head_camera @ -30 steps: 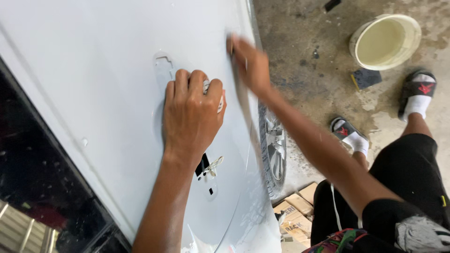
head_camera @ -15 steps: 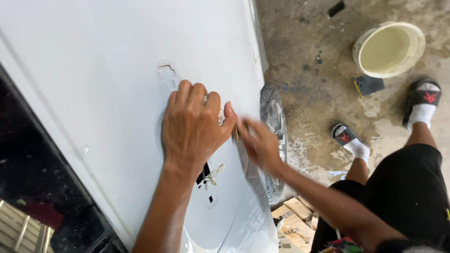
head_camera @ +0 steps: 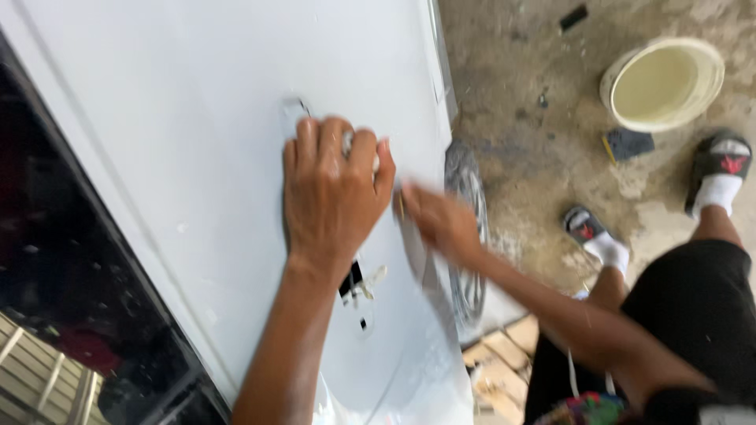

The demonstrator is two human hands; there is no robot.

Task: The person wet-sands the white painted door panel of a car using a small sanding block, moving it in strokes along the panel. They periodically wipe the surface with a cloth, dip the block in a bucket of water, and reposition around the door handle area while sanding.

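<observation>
A white car door panel (head_camera: 197,102) fills the left and middle of the view. My left hand (head_camera: 331,197) lies pressed on it, fingers close together, over the handle recess (head_camera: 295,110), holding nothing. Just below the wrist is a small dark opening (head_camera: 352,282) in the panel. My right hand (head_camera: 441,224) is motion-blurred against the panel's right edge, close beside the left hand. A thin yellowish sliver shows at its fingers; whether it grips something I cannot tell.
The door's dark window glass (head_camera: 71,260) runs along the left. A wheel (head_camera: 465,236) sits behind the panel edge. On the stained concrete stand a pale bucket (head_camera: 661,83) and a dark block (head_camera: 628,144). My sandalled feet (head_camera: 720,169) and wood scraps (head_camera: 504,362) lie at right.
My right hand has swept down the panel from its upper edge to beside my left hand. The left hand has stayed on the handle recess.
</observation>
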